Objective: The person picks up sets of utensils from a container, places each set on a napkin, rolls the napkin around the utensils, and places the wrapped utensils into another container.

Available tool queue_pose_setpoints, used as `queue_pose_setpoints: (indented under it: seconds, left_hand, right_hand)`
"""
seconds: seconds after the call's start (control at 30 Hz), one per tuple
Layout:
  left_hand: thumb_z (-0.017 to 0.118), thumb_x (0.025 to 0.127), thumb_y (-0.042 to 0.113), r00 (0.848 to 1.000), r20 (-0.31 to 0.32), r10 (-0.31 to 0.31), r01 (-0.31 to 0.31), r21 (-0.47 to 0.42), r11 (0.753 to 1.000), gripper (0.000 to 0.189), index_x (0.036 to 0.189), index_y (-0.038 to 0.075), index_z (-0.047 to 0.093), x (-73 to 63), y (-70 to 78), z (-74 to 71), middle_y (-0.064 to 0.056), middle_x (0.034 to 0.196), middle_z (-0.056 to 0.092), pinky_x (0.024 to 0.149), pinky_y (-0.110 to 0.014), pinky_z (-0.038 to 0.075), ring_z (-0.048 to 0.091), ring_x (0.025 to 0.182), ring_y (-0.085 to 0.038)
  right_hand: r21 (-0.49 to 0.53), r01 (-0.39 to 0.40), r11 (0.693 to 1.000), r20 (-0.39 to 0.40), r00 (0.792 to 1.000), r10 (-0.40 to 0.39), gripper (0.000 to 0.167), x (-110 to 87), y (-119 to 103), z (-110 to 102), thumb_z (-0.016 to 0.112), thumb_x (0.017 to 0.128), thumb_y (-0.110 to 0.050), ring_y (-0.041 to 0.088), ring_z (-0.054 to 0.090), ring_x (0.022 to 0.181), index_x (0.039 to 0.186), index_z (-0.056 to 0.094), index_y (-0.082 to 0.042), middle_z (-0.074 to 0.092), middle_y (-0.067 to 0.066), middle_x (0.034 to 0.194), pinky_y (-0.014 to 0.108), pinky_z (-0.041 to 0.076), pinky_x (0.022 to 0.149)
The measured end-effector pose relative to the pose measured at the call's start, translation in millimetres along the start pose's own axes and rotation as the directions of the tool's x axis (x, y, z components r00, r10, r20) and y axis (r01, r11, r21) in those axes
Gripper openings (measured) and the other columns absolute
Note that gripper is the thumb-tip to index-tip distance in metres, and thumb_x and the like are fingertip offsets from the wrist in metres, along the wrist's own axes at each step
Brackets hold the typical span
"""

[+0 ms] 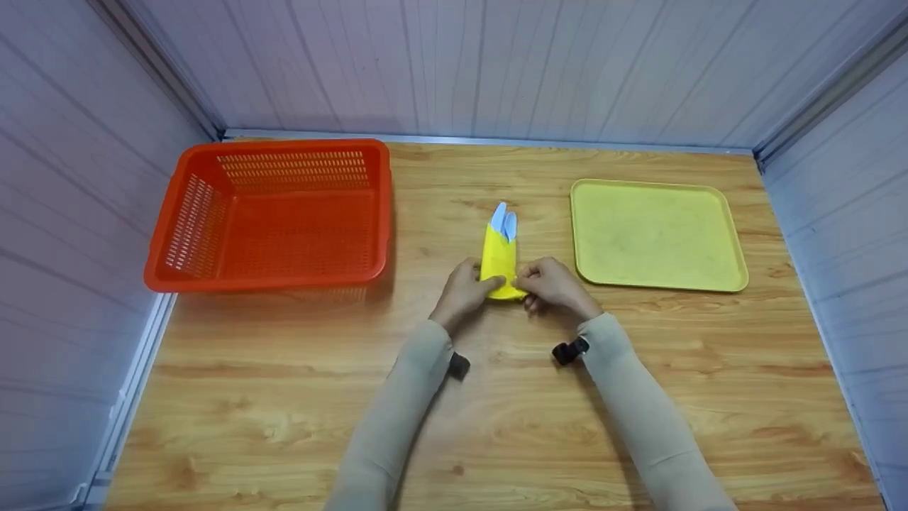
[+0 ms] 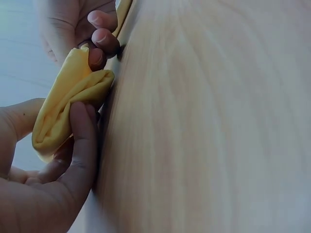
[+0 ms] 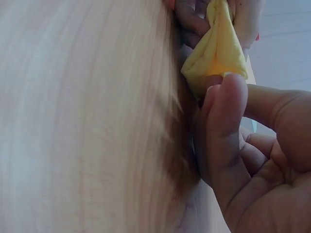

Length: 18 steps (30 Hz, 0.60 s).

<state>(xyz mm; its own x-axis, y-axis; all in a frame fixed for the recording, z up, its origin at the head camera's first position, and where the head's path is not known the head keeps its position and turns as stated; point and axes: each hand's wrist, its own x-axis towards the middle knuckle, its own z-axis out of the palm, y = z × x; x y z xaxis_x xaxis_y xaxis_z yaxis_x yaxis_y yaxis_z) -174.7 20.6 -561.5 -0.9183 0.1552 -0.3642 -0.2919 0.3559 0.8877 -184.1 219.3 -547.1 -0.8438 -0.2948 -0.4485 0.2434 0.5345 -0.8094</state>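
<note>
A yellow cloth napkin (image 1: pixel 499 257), folded into a narrow pouch, lies upright in the head view at the middle of the table. From its far end stick out a pale knife (image 1: pixel 499 215) and a pale spoon (image 1: pixel 510 224), their lower parts hidden in the cloth. My left hand (image 1: pixel 462 289) grips the near left side, thumb on top and fingers underneath. At the near right corner my right hand (image 1: pixel 555 286) pinches the cloth between thumb and fingers. Folded layers of the napkin (image 2: pixel 60 114) show at its near end in the left wrist view.
An orange-red plastic basket (image 1: pixel 383 213) with slotted walls stands at the back left of the wooden table (image 1: pixel 482 419). To the back right lies a yellow rectangular tray (image 1: pixel 656 234). Pale panel walls (image 1: pixel 454 71) close in the back and both sides.
</note>
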Motion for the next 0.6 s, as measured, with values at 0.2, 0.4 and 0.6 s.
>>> queue_pose_setpoints:
  seconds: [0.2, 0.4, 0.6]
  left_hand:
    - [0.072, 0.092, 0.022, 0.999, 0.02, 0.027, -0.024, -0.117, 0.993, 0.045, 0.128, -0.002, 0.057, -2.0, -5.4, -4.8, -0.011, 0.116, 0.064, 0.09, -0.034, 0.05, 0.062, 0.103, -0.02]
    - [0.069, 0.09, 0.01, 0.996, 0.043, 0.08, -0.061, -0.334, 0.94, 0.04, 0.125, -0.006, 0.056, -15.5, -6.6, -12.1, -0.014, 0.107, 0.07, 0.08, -0.032, 0.056, 0.069, 0.092, -0.021]
    - [0.068, 0.089, 0.007, 0.987, 0.054, 0.154, -0.121, -0.393, 0.912, 0.045, 0.13, -0.004, 0.054, -42.8, 5.8, -24.1, -0.016, 0.108, 0.071, 0.077, -0.032, 0.057, 0.07, 0.089, -0.023]
  right_hand:
    - [0.018, 0.049, 0.999, 0.014, 0.999, -0.049, 0.021, -4.2, 0.1, 3.1, 0.063, 0.099, -0.016, 0.017, 0.065, 0.054, 0.094, 0.067, 0.004, 0.067, 0.011, 0.068, 0.03, 0.055, 0.051]
    - [-0.029, 0.158, 0.987, -0.027, 0.987, -0.158, 0.018, -23.1, -12.2, 9.6, 0.064, 0.099, -0.019, 0.019, 0.064, 0.058, 0.096, 0.068, -0.002, 0.068, 0.009, 0.074, 0.032, 0.056, 0.054]
    - [-0.074, 0.383, 0.921, -0.065, 0.919, -0.388, 0.015, -57.6, -31.6, 13.2, 0.066, 0.099, -0.019, 0.022, 0.061, 0.055, 0.094, 0.067, -0.005, 0.067, 0.008, 0.074, 0.03, 0.052, 0.049]
